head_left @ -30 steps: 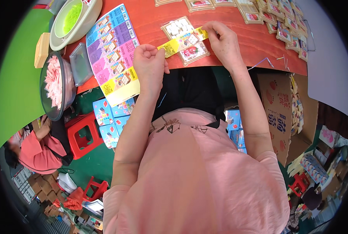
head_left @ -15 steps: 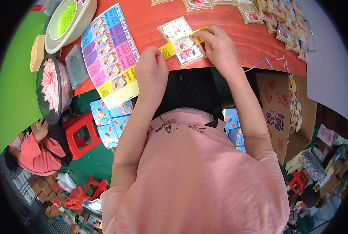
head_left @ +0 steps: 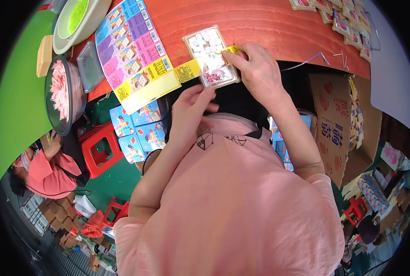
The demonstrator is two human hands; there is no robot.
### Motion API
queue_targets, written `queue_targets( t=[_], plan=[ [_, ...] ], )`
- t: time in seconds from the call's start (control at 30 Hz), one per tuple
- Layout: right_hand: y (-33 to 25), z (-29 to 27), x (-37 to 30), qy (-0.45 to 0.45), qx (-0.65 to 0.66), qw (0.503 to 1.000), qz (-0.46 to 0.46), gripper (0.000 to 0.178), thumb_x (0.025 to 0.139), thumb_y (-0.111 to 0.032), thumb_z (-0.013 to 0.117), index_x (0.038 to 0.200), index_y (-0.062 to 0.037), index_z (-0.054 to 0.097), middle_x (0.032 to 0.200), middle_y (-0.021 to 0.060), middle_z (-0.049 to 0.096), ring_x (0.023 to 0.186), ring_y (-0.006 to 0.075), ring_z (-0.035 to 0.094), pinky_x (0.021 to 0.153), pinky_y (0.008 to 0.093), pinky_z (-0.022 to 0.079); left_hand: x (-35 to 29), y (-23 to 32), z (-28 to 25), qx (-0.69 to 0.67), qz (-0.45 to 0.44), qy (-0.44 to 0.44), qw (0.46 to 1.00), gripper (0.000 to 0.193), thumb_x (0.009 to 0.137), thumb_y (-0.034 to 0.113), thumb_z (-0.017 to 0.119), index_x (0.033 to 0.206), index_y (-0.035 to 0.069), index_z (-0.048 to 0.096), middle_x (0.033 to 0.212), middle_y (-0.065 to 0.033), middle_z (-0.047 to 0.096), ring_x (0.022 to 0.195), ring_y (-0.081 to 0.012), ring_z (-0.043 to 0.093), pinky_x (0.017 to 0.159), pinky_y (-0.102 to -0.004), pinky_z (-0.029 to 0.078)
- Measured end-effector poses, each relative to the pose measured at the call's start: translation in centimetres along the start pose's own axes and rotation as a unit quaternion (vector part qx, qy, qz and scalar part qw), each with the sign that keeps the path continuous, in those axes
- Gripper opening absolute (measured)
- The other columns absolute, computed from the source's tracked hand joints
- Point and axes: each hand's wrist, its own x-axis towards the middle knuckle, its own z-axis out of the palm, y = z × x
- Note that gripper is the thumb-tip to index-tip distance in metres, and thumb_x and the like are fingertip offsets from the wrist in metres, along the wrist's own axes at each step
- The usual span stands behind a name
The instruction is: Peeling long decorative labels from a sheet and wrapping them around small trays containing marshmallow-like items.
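A small clear-lidded box [head_left: 197,43] with white pieces in its upper part and a strawberry picture at its lower end lies near the table's front edge. Across its middle runs a yellow printed label strip [head_left: 185,72], whose left end meets the sheet of labels. My right hand [head_left: 262,76] pinches the strip's right end between thumb and fingers, at the box's right side. Just below the box's near end is my left hand [head_left: 189,108], off the strip, fingers loosely bent and apart, tips blurred.
A sheet of coloured labels [head_left: 131,43] lies left, beside a clear tray [head_left: 91,69], a bowl of pink packets [head_left: 60,92] and a pale basin [head_left: 87,27]. Filled boxes [head_left: 347,23] pile up far right. A cardboard carton [head_left: 329,124] stands below the table, and a person [head_left: 53,172] sits left.
My left hand has let go of the yellow strip and drawn back toward me. The strip now rests across the box, its right end still in my right hand. The view has shifted slightly.
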Motion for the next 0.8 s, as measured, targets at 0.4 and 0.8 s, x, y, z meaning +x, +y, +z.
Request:
queue_targets(
  t=[0.4,0.8],
  plan=[
    [-2.0,-3.2,-2.3,0.067,0.581,0.710,0.393,0.049,0.099,-0.013,0.057,0.144,-0.0030,0.041,0.103,0.0077,0.064,0.082,0.0134,0.064,0.061,0.0267,0.051,1.0,0.4,1.3,-0.227,0.101,-0.095,0.964,0.027,0.096,0.018,0.066,0.117,0.001,0.064,0.103,-0.0082,0.071,0.083,-0.0146,0.070,0.057,-0.0265,0.058],
    [-4.1,-3.6,-3.2,0.122,0.664,0.586,0.448,0.033,0.094,-0.014,0.068,0.120,0.0052,0.062,0.116,0.0121,0.067,0.106,0.0162,0.064,0.094,0.0314,0.050,0.5,1.7,5.4,-0.157,0.152,-0.141,0.966,0.027,0.093,0.011,0.069,0.113,-0.005,0.064,0.104,-0.0123,0.070,0.084,-0.0140,0.069,0.058,-0.0260,0.059]
  ],
)
